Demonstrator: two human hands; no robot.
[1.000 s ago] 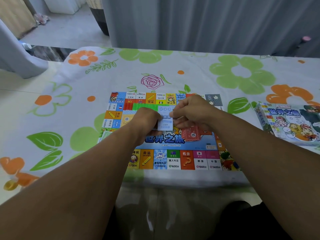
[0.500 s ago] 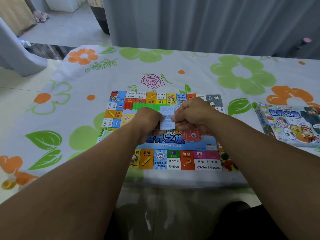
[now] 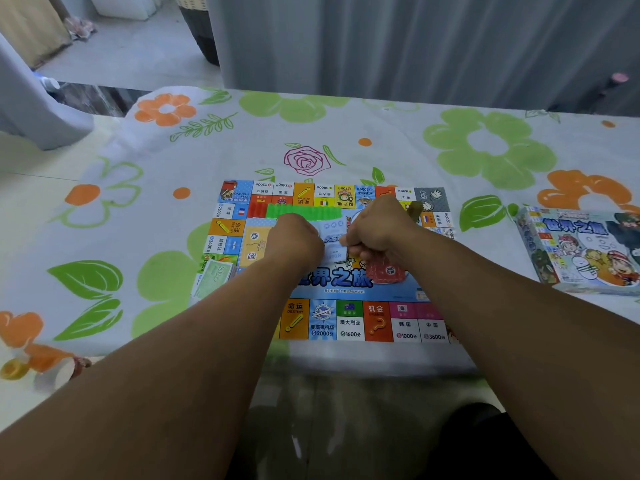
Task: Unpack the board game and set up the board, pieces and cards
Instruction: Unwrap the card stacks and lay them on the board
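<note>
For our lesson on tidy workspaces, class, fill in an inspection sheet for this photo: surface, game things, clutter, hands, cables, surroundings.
Surface: table under a flowered cloth.
Job's things: board lies flat, unfolded; green pieces and red cards lie on it; green notes at its left edge; box to the right, off the board.
Clutter: nothing seen.
Hands: left hand and right hand both pinch blue cards above the board.
Cables: nothing seen.
Surroundings: grey curtain behind the table.
</note>
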